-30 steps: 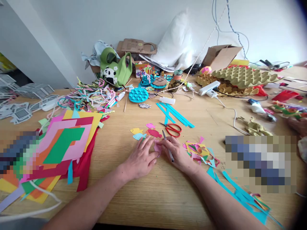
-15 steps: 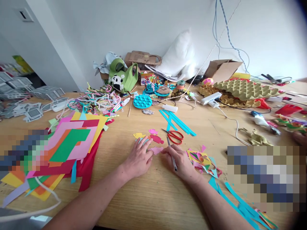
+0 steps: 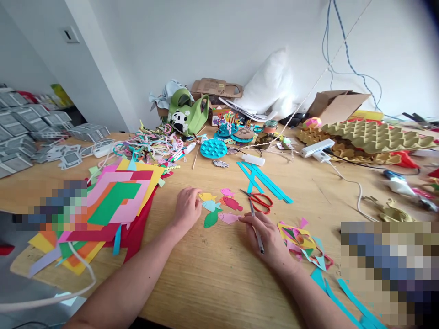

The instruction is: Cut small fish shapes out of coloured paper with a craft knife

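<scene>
My left hand [image 3: 188, 208] rests on the table with its fingers curled in. Its fingertips are at the head of a yellow paper fish [image 3: 207, 197]; whether they pinch anything is hidden. My right hand [image 3: 265, 235] holds a pen [image 3: 258, 232] pointing away from me, and its fingertips reach the tail of a lilac-pink paper fish [image 3: 229, 218]. Between the hands lie a light blue fish [image 3: 210, 205], a green fish [image 3: 211, 219], a red fish [image 3: 232, 203] and a small pink fish [image 3: 227, 193]. Red-handled scissors [image 3: 261, 202] lie just beyond the right hand.
Coloured paper sheets [image 3: 113, 205] are piled at left. Paper scraps [image 3: 302, 240] lie beside my right forearm, blue strips [image 3: 265, 183] beyond the scissors. Farther back are a green bag [image 3: 192, 114], egg trays [image 3: 377, 135] and a white power strip [image 3: 317, 148]. Another person's hand is not discernible.
My left hand has drawn back to the left and curled, uncovering the yellow, light blue and green fish. The right hand keeps the pen. The view has shifted left.
</scene>
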